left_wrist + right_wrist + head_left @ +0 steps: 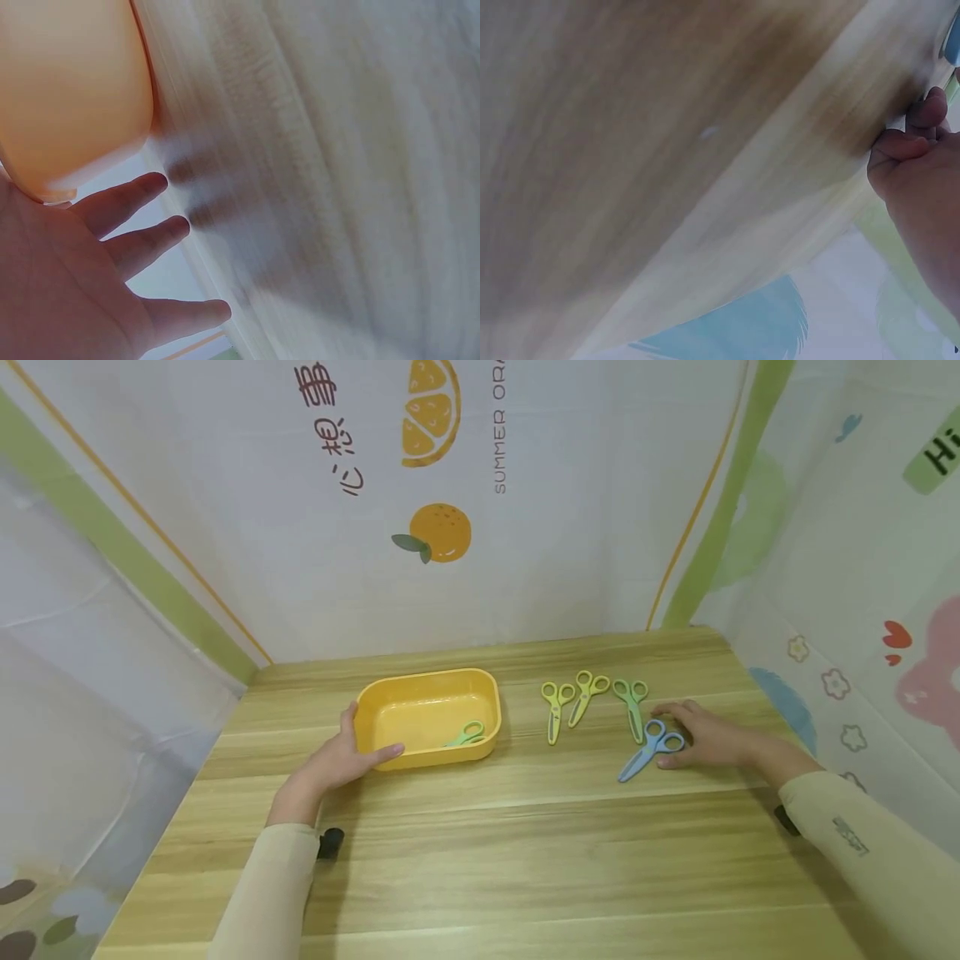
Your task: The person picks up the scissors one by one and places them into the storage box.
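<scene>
A yellow plastic bin (489, 745) stands on the wooden table, with green-handled scissors (471, 733) lying inside. My left hand (341, 760) holds the bin's left end, thumb over the front rim; in the left wrist view, three fingers spread straight beside the bin (75, 82). At the right, blue scissors (651, 750) lie with their blades toward the front left. My right hand (705, 737) is at their handles, thumb and forefinger apart on either side. In the right wrist view, the outer fingers (900, 150) bend near the tabletop and the scissors are mostly cut off.
Two yellow-green scissors, one pair (555, 710) left of the other (587, 697), lie between the bin and green scissors (632, 708). The green pair's blade tip is close to the blue scissors. Printed cloth (570, 543) hangs behind the table (480, 860) and at its sides.
</scene>
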`<action>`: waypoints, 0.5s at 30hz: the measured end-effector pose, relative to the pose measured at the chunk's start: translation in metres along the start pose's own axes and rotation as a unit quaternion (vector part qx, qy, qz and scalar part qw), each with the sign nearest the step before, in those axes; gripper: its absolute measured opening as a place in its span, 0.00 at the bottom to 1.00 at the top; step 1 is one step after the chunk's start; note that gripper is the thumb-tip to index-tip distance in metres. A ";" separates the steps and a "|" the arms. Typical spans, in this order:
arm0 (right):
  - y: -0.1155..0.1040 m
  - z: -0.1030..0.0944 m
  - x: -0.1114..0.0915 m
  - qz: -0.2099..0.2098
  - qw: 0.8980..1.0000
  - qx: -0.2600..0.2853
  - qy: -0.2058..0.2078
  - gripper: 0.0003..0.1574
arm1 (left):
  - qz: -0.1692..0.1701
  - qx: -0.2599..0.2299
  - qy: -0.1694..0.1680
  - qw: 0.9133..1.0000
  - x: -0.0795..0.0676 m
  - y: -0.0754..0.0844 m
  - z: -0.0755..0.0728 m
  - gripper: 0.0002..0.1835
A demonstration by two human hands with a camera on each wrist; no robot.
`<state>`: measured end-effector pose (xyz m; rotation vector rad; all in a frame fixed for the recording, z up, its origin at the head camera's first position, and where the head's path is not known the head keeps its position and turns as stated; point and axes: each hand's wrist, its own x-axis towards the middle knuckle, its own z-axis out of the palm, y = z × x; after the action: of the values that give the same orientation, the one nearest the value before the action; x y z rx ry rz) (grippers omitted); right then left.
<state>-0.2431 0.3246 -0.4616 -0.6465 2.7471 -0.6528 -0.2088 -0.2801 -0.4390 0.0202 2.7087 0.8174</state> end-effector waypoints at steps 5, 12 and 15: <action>0.002 0.002 0.001 -0.001 1.000 -0.008 0.006 0.58 | 0.003 -0.001 0.002 1.000 0.002 -0.001 0.000 0.76; 0.003 0.006 0.001 0.009 1.000 -0.011 0.011 0.55 | -0.002 -0.002 0.004 1.000 0.002 -0.002 0.001 0.76; 0.003 0.007 0.001 0.002 1.000 -0.016 0.019 0.53 | -0.004 -0.001 0.007 1.000 0.001 -0.002 0.000 0.77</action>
<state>-0.2427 0.3240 -0.4696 -0.6410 2.7984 -0.6287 -0.2101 -0.2817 -0.4401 0.0038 2.7202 0.8214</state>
